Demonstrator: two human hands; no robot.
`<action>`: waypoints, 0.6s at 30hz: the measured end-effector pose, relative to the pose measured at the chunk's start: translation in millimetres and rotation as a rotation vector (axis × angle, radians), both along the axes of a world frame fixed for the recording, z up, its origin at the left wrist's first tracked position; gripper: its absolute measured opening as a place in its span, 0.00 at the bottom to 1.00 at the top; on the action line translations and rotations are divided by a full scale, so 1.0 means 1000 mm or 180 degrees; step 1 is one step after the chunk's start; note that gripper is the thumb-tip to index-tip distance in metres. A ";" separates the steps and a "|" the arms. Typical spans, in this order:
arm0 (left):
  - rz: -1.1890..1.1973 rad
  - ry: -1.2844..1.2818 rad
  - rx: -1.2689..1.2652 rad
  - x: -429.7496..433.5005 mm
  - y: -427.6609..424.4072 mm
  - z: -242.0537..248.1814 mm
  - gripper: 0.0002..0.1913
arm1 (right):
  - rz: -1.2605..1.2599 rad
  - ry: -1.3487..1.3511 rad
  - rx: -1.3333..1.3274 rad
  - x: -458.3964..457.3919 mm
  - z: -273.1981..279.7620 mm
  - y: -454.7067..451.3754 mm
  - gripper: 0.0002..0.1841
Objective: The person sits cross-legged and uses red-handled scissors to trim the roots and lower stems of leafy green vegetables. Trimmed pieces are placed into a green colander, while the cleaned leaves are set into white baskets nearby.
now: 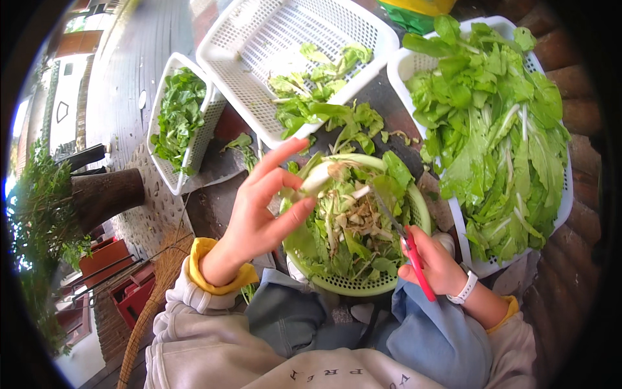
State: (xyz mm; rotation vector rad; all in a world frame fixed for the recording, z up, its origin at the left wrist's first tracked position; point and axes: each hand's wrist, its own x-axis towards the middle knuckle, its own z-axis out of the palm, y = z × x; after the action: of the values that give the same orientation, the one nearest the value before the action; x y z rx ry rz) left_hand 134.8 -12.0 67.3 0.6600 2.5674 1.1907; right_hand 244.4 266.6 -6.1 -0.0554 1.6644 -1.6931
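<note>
My left hand (262, 209) pinches a leafy green vegetable by its pale stem (318, 177), between thumb and fingers. The stem's brownish root end points right, over a light green plastic colander (352, 287). In my right hand (435, 265) is a pair of scissors with red handles (417, 270). Their blades (388, 211) point up and left above the colander, apart from the held stem. Inside the colander lie green leaves and a heap of cut root ends (362, 219).
A white perforated basket (262, 53) with a few greens stands ahead. To its left is a smaller basket (201, 141) of dark leaves. At right, a white basket (461, 233) is heaped with long leafy greens (505, 160). A straw broom (158, 287) leans at the left.
</note>
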 end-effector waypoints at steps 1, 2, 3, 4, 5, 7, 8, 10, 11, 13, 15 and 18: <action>0.0065 -0.0596 0.0382 0.009 0.005 0.000 0.08 | 0.0137 0.0211 0.0088 -0.001 0.004 0.001 0.34; 0.0150 -0.1183 0.0746 0.018 0.009 0.001 0.07 | 0.0280 0.0519 0.0179 -0.002 0.007 0.002 0.35; 0.0293 -0.2119 0.1148 0.028 0.013 0.002 0.05 | 0.0270 0.0469 0.0183 -0.002 0.010 0.001 0.36; 0.0283 -0.2757 0.1546 0.033 0.015 0.002 0.06 | 0.0264 0.0516 0.0128 -0.002 0.012 0.000 0.35; 0.0400 -0.3066 0.1672 0.039 0.018 0.001 0.08 | 0.0251 0.0565 0.0068 -0.002 0.013 -0.001 0.35; 0.0432 -0.3466 0.1880 0.045 0.022 -0.002 0.12 | 0.0279 0.0656 0.0078 -0.001 0.015 -0.001 0.33; 0.0402 -0.3597 0.1932 0.047 0.024 -0.003 0.13 | 0.0302 0.0474 0.0055 0.000 0.015 -0.002 0.32; 0.0426 -0.3771 0.2017 0.048 0.025 -0.004 0.15 | 0.0325 0.0385 0.0047 0.000 0.016 -0.001 0.30; 0.0479 -0.3818 0.2048 0.048 0.026 -0.004 0.16 | 0.0323 0.0263 0.0014 0.000 0.017 -0.001 0.30; 0.0637 -0.3921 0.2129 0.047 0.026 -0.003 0.18 | 0.0319 0.0144 0.0005 0.000 0.018 0.000 0.29; 0.0824 -0.4020 0.2226 0.046 0.025 -0.002 0.20 | 0.0369 0.0126 0.0064 0.000 0.019 0.002 0.28; 0.0685 -0.4157 0.2125 0.047 0.025 -0.001 0.21 | 0.0406 0.0205 0.0112 0.000 0.018 0.002 0.28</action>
State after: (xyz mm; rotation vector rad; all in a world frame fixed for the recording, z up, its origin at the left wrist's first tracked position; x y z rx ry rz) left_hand 181.8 13.0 66.2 -0.3045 1.1503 1.7234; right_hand 244.9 268.7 12.4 -0.1974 1.7004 -1.5811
